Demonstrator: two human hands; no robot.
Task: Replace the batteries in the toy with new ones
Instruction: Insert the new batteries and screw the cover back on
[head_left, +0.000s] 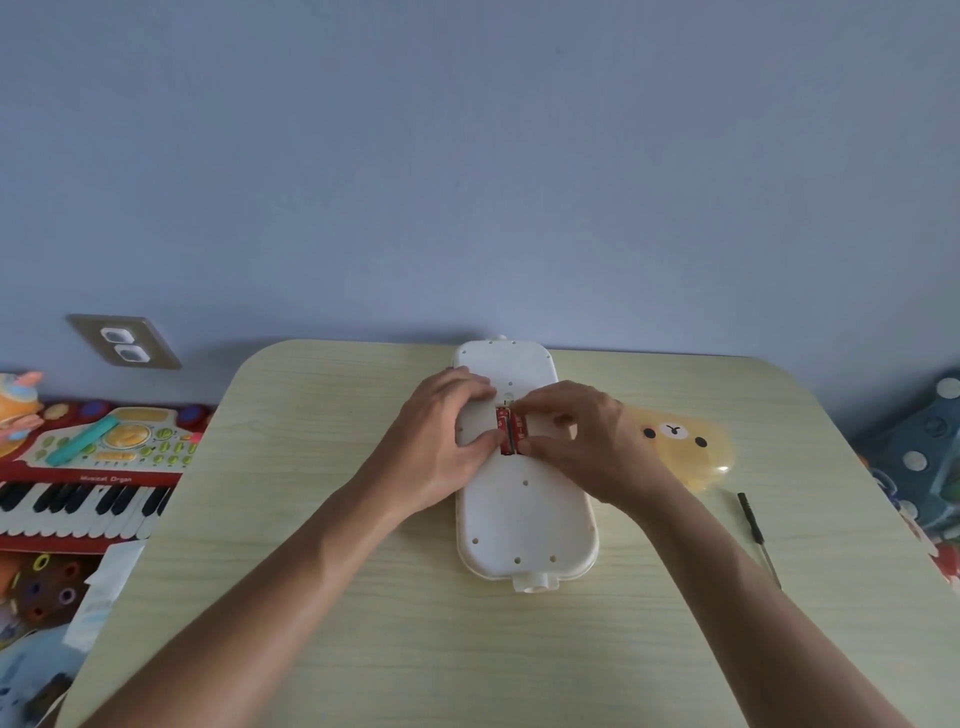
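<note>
A long white toy (524, 514) lies underside up in the middle of the pale wooden table (363, 597). In its open battery bay sit two red batteries (510, 430), side by side. My left hand (441, 441) rests on the toy's left side, its thumb and fingers against the left battery. My right hand (587, 436) comes in from the right, fingertips pinching the right battery. Whether either battery is lifted out of the bay is hidden by my fingers.
A yellow translucent bear-face box (691, 447) sits right of the toy. A thin black screwdriver (756, 535) lies near the right edge. Off the table's left is a red toy keyboard (88, 467); toys crowd the right side (924, 457). The wall is close behind.
</note>
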